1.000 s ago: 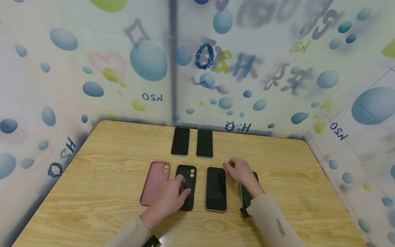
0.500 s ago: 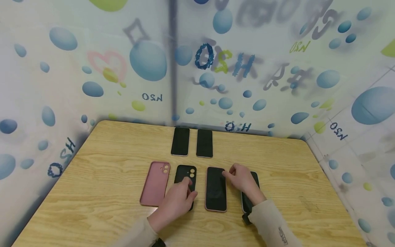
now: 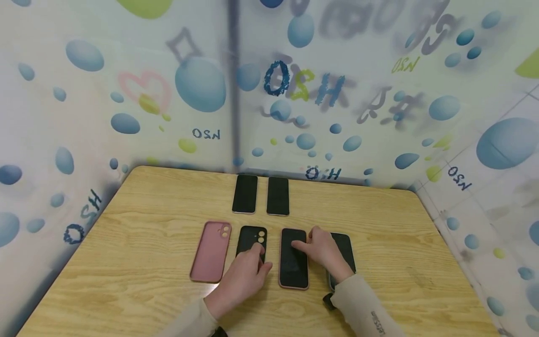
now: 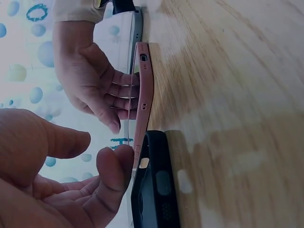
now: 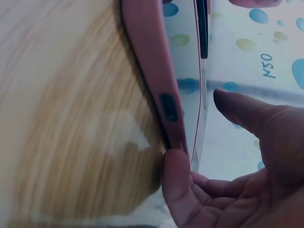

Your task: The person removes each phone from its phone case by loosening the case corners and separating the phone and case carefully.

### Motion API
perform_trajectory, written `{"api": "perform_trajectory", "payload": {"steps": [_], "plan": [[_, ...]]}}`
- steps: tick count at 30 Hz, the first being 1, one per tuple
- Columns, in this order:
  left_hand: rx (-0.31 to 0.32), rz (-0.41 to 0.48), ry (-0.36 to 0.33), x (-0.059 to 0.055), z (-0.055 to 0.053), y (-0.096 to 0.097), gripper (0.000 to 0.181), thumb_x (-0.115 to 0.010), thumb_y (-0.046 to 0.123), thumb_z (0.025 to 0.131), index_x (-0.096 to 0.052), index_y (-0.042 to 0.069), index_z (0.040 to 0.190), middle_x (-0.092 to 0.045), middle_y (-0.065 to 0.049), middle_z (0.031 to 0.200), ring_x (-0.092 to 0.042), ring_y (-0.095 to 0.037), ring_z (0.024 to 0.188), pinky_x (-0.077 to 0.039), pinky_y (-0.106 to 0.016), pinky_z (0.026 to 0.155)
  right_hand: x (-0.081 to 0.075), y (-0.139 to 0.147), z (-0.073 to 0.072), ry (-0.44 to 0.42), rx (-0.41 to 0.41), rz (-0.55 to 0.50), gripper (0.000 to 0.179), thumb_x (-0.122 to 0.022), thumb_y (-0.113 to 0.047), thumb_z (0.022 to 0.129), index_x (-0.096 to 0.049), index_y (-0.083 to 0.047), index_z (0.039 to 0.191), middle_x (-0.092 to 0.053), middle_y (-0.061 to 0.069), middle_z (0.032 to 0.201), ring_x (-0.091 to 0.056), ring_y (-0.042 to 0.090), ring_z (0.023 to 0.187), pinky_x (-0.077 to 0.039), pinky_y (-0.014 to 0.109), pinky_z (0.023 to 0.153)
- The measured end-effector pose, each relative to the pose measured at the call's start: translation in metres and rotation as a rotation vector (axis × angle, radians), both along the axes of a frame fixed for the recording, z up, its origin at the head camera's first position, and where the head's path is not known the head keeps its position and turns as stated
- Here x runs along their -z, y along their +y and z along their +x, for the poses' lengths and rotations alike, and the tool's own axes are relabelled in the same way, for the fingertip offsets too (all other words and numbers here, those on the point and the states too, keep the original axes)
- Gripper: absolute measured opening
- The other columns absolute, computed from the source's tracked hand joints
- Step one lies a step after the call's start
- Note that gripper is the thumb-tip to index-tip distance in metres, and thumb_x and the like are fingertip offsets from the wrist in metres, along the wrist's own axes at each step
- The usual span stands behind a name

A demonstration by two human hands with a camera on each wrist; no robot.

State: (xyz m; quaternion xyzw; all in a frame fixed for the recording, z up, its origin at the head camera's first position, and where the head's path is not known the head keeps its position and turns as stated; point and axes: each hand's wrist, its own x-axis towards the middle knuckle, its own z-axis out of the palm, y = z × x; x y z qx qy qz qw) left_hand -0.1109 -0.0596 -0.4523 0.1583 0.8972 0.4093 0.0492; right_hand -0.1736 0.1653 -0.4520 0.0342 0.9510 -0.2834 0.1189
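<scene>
Since the last frame the right hand (image 3: 326, 252) had brought its thumb over the pink-cased phone (image 3: 293, 267), thumb and fingers apart. Left hand (image 3: 242, 281) had thumb and index parted by the black case (image 3: 249, 234), left of that phone; contact unclear. Counted: two cases left (black case, pink case (image 3: 210, 252)), two dark phones (image 3: 278, 196) behind, one grey-edged phone (image 3: 345, 248) right. Only left wrist view showed the port cutout (image 4: 144, 57).

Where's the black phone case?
In the head view, the black phone case lies on the table just left of the picture's middle, between the pink case on its left and the pink-cased phone on its right.
</scene>
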Motion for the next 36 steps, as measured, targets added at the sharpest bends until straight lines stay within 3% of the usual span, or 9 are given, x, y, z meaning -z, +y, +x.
{"api": "perform_trajectory", "payload": {"steps": [3,9,14,20,24,29,36], "plan": [[0.001,0.000,0.006,0.000,0.000,0.001,0.027,-0.070,0.012,0.098,-0.057,-0.005,0.114,-0.058,0.003,0.070,-0.049,-0.006,0.056,-0.042,-0.025,0.048,0.002,-0.005,0.000,-0.009,-0.005,0.037,0.050,-0.080,-0.044,0.089,-0.057,0.000,0.092,-0.051,0.008,0.070,-0.049,0.021,0.060,-0.037,0.030,0.055],[0.002,-0.008,0.020,-0.001,0.000,0.003,0.026,-0.071,0.011,0.097,-0.057,-0.005,0.112,-0.058,0.002,0.071,-0.049,-0.007,0.057,-0.042,-0.025,0.050,0.002,-0.014,-0.002,-0.034,-0.008,0.154,0.081,-0.082,-0.051,0.085,-0.055,0.014,0.125,-0.058,0.013,0.081,-0.056,0.024,0.069,-0.047,0.034,0.060],[0.005,-0.011,0.017,0.000,0.000,0.003,0.027,-0.071,0.012,0.098,-0.057,-0.005,0.112,-0.057,0.002,0.071,-0.049,-0.007,0.057,-0.042,-0.025,0.050,0.001,-0.019,-0.004,-0.064,0.022,0.168,0.080,-0.084,-0.049,0.084,-0.054,0.013,0.125,-0.056,0.013,0.080,-0.055,0.026,0.069,-0.045,0.034,0.059],[0.003,-0.009,0.019,0.001,-0.001,0.003,0.027,-0.071,0.013,0.097,-0.057,-0.004,0.113,-0.058,0.003,0.071,-0.049,-0.007,0.058,-0.042,-0.026,0.050,0.005,-0.016,-0.007,-0.090,0.045,0.100,0.077,-0.086,-0.045,0.083,-0.055,0.012,0.124,-0.059,0.016,0.089,-0.056,0.027,0.075,-0.046,0.035,0.062],[0.007,-0.006,0.017,0.000,-0.001,0.004,0.027,-0.071,0.012,0.097,-0.057,-0.004,0.113,-0.058,0.002,0.072,-0.050,-0.007,0.059,-0.043,-0.026,0.051,0.006,-0.012,-0.008,-0.076,0.041,0.050,0.068,-0.085,-0.042,0.084,-0.058,0.009,0.118,-0.062,0.017,0.096,-0.056,0.026,0.078,-0.049,0.036,0.065],[0.000,-0.009,-0.003,0.000,-0.003,0.003,0.027,-0.070,0.012,0.098,-0.057,-0.005,0.116,-0.058,0.003,0.073,-0.050,-0.007,0.058,-0.043,-0.025,0.050,0.005,-0.007,-0.007,-0.016,0.033,-0.028,0.039,-0.078,-0.032,0.092,-0.057,0.000,0.099,-0.058,0.011,0.084,-0.053,0.023,0.071,-0.042,0.032,0.060],[-0.022,-0.025,0.000,-0.001,-0.002,0.001,0.029,-0.070,0.012,0.098,-0.059,-0.005,0.118,-0.058,0.003,0.072,-0.050,-0.006,0.058,-0.043,-0.024,0.050,0.002,-0.003,-0.006,0.106,0.004,-0.142,0.021,-0.063,-0.018,0.101,-0.065,0.002,0.105,-0.067,0.011,0.090,-0.059,0.019,0.073,-0.048,0.031,0.062]]}}
